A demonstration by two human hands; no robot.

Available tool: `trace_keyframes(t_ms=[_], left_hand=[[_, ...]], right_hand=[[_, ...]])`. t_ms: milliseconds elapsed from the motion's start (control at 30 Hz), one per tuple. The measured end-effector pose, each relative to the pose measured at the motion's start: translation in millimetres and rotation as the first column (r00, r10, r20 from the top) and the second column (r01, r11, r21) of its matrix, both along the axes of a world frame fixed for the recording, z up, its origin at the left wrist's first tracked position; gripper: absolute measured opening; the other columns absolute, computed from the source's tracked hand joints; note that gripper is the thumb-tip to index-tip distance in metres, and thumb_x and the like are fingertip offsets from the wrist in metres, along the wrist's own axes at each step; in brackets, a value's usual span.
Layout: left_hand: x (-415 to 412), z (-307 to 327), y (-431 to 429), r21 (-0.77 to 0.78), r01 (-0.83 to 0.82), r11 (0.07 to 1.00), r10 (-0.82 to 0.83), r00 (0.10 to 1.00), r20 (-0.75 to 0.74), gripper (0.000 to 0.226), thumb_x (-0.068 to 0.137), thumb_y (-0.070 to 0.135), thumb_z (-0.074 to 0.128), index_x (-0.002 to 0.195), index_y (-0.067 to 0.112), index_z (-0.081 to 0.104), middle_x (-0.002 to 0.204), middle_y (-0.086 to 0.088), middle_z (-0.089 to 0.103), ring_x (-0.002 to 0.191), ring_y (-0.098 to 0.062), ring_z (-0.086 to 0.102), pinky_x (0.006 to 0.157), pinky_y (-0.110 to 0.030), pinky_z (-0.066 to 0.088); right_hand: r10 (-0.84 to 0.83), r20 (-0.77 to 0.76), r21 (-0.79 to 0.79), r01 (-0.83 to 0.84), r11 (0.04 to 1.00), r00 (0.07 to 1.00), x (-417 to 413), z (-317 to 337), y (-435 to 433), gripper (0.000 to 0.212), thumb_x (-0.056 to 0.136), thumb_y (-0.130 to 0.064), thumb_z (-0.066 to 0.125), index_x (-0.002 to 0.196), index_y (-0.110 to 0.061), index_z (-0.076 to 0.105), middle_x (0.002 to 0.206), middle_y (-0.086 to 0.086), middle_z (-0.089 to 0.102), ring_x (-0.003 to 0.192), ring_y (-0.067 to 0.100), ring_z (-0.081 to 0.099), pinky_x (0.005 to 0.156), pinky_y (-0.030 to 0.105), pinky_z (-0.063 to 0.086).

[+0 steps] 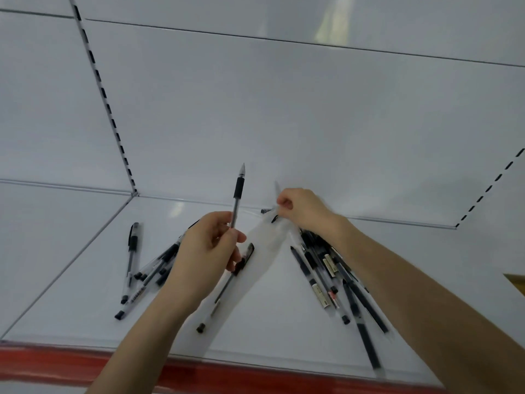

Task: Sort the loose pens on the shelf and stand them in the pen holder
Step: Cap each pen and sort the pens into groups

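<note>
Pens [133,243] loose across shelf [284,331], one in left hand [204,245]

1 head-worn wide-angle view looks forward and down, close over the shelf [284,331]; back panel [284,123] at 12 o'clock.

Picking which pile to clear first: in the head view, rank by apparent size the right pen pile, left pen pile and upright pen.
1. Right pen pile
2. Left pen pile, partly hidden by the left hand, so margin unsure
3. Upright pen
</note>
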State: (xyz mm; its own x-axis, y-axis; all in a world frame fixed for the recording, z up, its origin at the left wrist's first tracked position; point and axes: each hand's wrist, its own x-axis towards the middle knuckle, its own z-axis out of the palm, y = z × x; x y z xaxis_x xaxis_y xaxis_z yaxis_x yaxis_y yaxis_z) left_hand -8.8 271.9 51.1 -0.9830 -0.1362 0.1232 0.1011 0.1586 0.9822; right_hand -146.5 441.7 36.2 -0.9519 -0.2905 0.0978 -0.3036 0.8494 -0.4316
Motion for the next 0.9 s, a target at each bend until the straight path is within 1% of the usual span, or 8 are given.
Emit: trace_keyframes(t_ms=[100,167,400,500,567,667,767,900], left_hand=[[-1,-6,-7,-0.049,-0.010,0.999,0.010,1.000,-0.007,0.025,0.090,0.000,0.044,0.113,0.006,0.054,0.080,-0.005,0.064,0.045,-0.001,0.050,0.046,-0.015,0.044],[0,-8,-10,-0.061,-0.019,0.998,0.019,1.000,-0.006,0.027,0.091,0.002,0.044,0.115,0.007,0.053,0.082,-0.005,0.065,0.046,-0.001,0.051,0.047,-0.016,0.045],[-2,-10,-9,-0.110,-0.024,0.994,0.022,1.000,-0.015,0.026,0.090,0.001,0.044,0.113,0.010,0.053,0.081,-0.002,0.064,0.047,0.001,0.052,0.047,-0.014,0.044],[-2,-10,-6,-0.098,-0.009,0.995,0.009,1.000,-0.006,0.025,0.090,0.001,0.044,0.110,0.014,0.052,0.079,-0.001,0.063,0.046,0.002,0.051,0.045,-0.012,0.042],[-3,-10,-4,-0.077,-0.003,0.997,0.003,1.000,0.005,0.024,0.090,0.002,0.044,0.107,0.016,0.053,0.077,-0.001,0.062,0.046,0.001,0.050,0.045,-0.012,0.041],[-5,-9,-3,-0.074,-0.008,0.997,0.007,1.000,-0.018,0.018,0.090,0.007,0.047,0.100,0.019,0.057,0.071,0.003,0.061,0.047,-0.003,0.047,0.051,-0.018,0.039],[-5,-7,0,-0.113,-0.014,0.994,0.004,0.996,-0.088,0.012,0.089,0.016,0.052,0.086,0.026,0.060,0.059,0.009,0.060,0.047,-0.006,0.043,0.051,-0.019,0.040],[-3,-2,7,-0.126,-0.028,0.992,0.009,0.990,-0.144,0.013,0.088,0.017,0.054,0.081,0.028,0.059,0.063,0.003,0.059,0.047,-0.005,0.045,0.050,-0.019,0.041]], right_hand=[[0.040,0.030,0.169,-0.045,0.985,0.999,-3,-3,-6,0.027,0.088,-0.015,0.055,0.110,0.000,0.057,0.113,0.016,0.061,0.104,0.030,0.057,0.091,0.039,0.044],[0.050,0.044,0.223,-0.058,0.973,0.998,-4,-3,-7,0.028,0.088,-0.017,0.056,0.111,0.000,0.057,0.113,0.017,0.059,0.103,0.031,0.056,0.089,0.039,0.044],[-0.031,0.106,0.284,0.000,0.959,0.994,-4,-1,-1,0.028,0.086,-0.024,0.058,0.099,0.000,0.058,0.096,0.013,0.061,0.086,0.025,0.057,0.072,0.033,0.042],[-0.079,0.111,0.253,0.049,0.966,0.991,-2,0,4,0.031,0.086,-0.027,0.058,0.095,0.002,0.062,0.099,0.017,0.065,0.085,0.026,0.058,0.070,0.030,0.039],[-0.092,0.093,0.162,0.076,0.984,0.991,1,4,9,0.037,0.089,-0.028,0.056,0.098,0.007,0.062,0.102,0.022,0.065,0.083,0.029,0.058,0.069,0.029,0.036],[-0.121,0.062,-0.132,0.129,0.983,0.991,11,23,14,0.034,0.094,-0.028,0.049,0.096,0.004,0.058,0.089,0.020,0.066,0.071,0.019,0.053,0.065,0.028,0.039],[-0.066,0.105,-0.489,0.110,0.865,0.992,27,51,18,0.016,0.094,-0.025,0.050,0.085,-0.012,0.053,0.071,0.003,0.062,0.059,0.012,0.053,0.055,0.021,0.044],[0.063,0.045,-0.658,-0.018,0.753,0.997,53,83,27,0.016,0.095,-0.014,0.047,0.088,-0.019,0.060,0.078,-0.001,0.057,0.066,0.008,0.052,0.056,0.016,0.047]])
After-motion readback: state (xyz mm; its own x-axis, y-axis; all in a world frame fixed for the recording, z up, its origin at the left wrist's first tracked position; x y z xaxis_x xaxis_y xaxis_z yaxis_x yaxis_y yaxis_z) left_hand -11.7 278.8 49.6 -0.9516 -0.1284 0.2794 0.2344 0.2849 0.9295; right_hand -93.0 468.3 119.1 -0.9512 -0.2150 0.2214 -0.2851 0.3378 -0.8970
